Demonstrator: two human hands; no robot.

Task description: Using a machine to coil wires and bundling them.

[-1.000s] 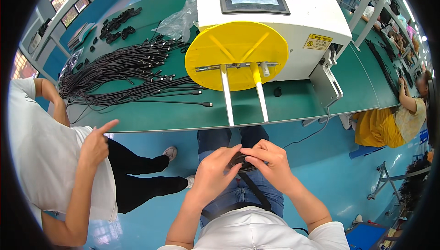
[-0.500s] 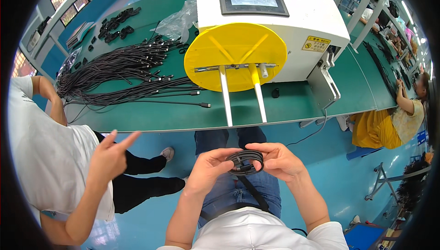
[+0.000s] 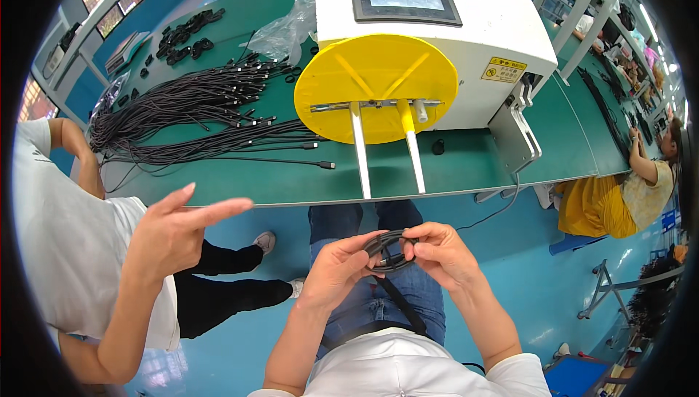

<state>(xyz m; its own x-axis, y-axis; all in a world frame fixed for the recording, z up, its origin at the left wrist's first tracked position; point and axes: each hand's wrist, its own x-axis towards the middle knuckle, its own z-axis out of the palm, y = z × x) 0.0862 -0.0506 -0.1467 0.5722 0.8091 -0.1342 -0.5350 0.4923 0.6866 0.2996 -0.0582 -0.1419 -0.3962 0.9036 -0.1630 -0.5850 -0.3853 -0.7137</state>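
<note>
A black cable point(image 3: 391, 235), wound into a small round coil, is held up between my two hands over my lap. My left hand point(image 3: 337, 267) pinches the coil's left side between thumb and fingers. On the right side, my right hand point(image 3: 439, 253) grips the coil at its upper right edge with thumb and fingertips. A darker bit inside the loop may be a connector end; it is too small to tell. Beyond the hands stands a white machine point(image 3: 466, 69) with a yellow disc point(image 3: 342, 77) and two prongs point(image 3: 361, 153) pointing toward me.
Many black cables point(image 3: 182, 106) lie bundled on the green table point(image 3: 284, 186), left of the machine. Behind them are small black pieces point(image 3: 191, 29) and a clear plastic bag point(image 3: 287, 33). A co-worker's hand point(image 3: 171, 240) points in from the left. Another person point(image 3: 619, 200) sits far right.
The coil has tilted and its loop looks more open, with my right fingers moved to its upper edge. The co-worker's pointing hand has moved right, closer to my hands.
</note>
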